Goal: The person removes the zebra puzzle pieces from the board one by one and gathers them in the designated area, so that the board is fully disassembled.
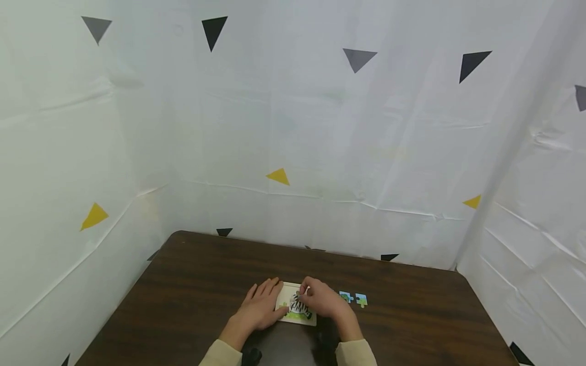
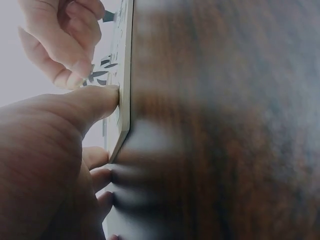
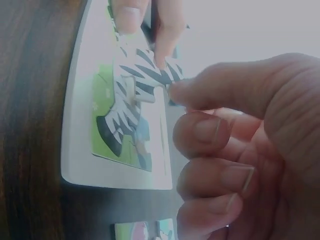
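A small wooden jigsaw board [image 1: 299, 320] with a zebra picture lies on the dark table. My left hand [image 1: 260, 307] rests at its left edge, fingers stretched out and thumb on the near part of the board. Thumb and fingertips of my right hand [image 1: 322, 299] pinch a black-and-white striped puzzle piece [image 3: 145, 75]. That piece is tilted, partly raised over the picture. Other zebra pieces [image 3: 120, 122] lie flat in the frame beneath it. In the left wrist view my left thumb [image 2: 102, 100] presses on the board close to the right fingertips.
Two loose puzzle pieces, one blue-green [image 1: 345, 296] and one blue with a green tab [image 1: 361, 300], lie right of the board. The brown wood-grain table [image 1: 412, 315] extends to both sides. White sheeting [image 1: 320, 127] with coloured triangles hangs behind.
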Motion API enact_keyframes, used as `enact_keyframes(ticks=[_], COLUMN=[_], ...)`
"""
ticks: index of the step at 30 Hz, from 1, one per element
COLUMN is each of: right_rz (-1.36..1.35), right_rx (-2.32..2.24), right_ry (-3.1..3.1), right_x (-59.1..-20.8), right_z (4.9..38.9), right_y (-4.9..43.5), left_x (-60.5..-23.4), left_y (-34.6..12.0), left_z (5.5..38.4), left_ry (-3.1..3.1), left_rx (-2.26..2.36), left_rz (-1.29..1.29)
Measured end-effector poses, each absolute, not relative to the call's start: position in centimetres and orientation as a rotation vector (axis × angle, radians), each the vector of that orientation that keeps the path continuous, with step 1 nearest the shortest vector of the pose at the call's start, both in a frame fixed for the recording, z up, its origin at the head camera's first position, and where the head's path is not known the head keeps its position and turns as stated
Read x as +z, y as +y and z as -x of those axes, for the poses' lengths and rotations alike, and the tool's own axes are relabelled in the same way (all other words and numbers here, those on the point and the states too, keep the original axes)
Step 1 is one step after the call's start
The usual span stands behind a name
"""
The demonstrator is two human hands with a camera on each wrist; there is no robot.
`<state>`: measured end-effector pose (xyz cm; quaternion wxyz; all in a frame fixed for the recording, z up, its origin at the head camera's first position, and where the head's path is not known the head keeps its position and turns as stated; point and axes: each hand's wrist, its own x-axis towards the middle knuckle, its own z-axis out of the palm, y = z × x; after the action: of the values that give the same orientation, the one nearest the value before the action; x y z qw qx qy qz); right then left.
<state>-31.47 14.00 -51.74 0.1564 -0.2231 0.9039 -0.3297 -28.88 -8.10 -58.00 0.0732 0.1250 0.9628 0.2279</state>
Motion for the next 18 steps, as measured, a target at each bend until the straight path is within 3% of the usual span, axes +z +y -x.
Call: enact_keyframes(ticks=[18], right_rz=[0.723], right_rx=[-1.124], right_ry=[2.473], right_x=[-50.5], right_z=[30.8], right_y=[16.1], left_x=[-56.5], left_y=[-7.8], left_z=[29.2], left_ry=[2.844], left_rx=[0.734], left_rz=[-0.358])
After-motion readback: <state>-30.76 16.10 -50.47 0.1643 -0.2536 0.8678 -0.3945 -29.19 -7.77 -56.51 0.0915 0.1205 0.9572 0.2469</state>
